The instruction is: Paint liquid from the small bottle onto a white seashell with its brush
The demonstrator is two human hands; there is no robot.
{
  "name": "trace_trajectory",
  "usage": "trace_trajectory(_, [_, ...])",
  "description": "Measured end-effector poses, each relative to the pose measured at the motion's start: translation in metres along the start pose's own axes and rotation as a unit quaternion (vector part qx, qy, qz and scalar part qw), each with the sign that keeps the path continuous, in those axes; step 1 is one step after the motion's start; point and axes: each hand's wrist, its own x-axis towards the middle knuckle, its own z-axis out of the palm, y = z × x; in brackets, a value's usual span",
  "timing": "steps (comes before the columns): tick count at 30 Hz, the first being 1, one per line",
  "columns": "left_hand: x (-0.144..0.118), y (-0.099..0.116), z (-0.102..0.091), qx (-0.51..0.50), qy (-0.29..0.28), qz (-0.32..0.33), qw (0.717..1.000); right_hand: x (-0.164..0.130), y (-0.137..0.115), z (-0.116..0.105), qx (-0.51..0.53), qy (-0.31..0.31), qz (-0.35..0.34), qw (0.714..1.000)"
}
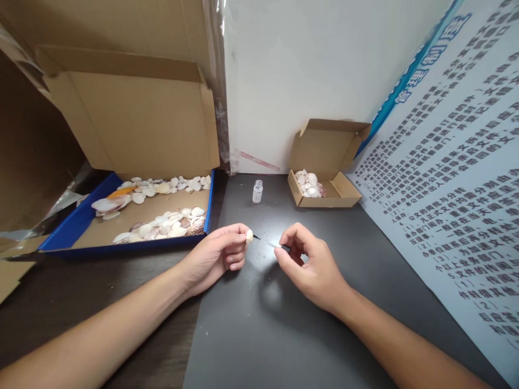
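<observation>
Between the thumb and fingers of my left hand (pixel 229 246) is a small whitish seashell (pixel 249 236). My right hand (pixel 308 256) pinches the black cap of a small brush (pixel 286 248). The brush's thin, pale stem points left, and its dark tip is at the shell's right side; whether it touches the shell I cannot tell for sure. Behind both hands a small, clear glass bottle (pixel 257 192) with a white label stands upright with its neck uncapped.
At the left, an open blue-sided cardboard box (pixel 154 208) holds many shells in rows. A smaller open cardboard box (pixel 328 202) with shells is at the back right. A white panel (pixel 300 65) rises behind, and a printed sign (pixel 454 178) slopes along the right over the dark tabletop (pixel 259 335).
</observation>
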Motion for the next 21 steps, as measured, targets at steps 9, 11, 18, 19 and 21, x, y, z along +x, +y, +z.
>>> trace_trajectory(9, [0.0004,0.0001,0.0011,0.013,-0.005,0.012,1.0,0.0002,0.0015,-0.0001,0.003,0.003,-0.002,1.0])
trace_trajectory(11, [0.0002,0.0001,0.0014,0.011,-0.009,0.016,1.0,-0.0005,0.0013,-0.0001,0.014,0.007,-0.018,1.0])
trace_trajectory(18, [-0.0005,0.0001,0.0028,0.026,0.0,0.021,0.999,0.0001,-0.0011,0.0001,0.004,0.005,-0.013,1.0])
trace_trajectory(19, [-0.0005,0.0001,0.0031,0.026,0.0,0.022,0.999,0.0,-0.0012,0.0,0.007,0.007,-0.019,1.0])
trace_trajectory(21, [-0.0007,0.0,0.0035,0.026,0.001,0.023,0.999,-0.0001,-0.001,-0.0001,0.006,-0.001,-0.017,1.0])
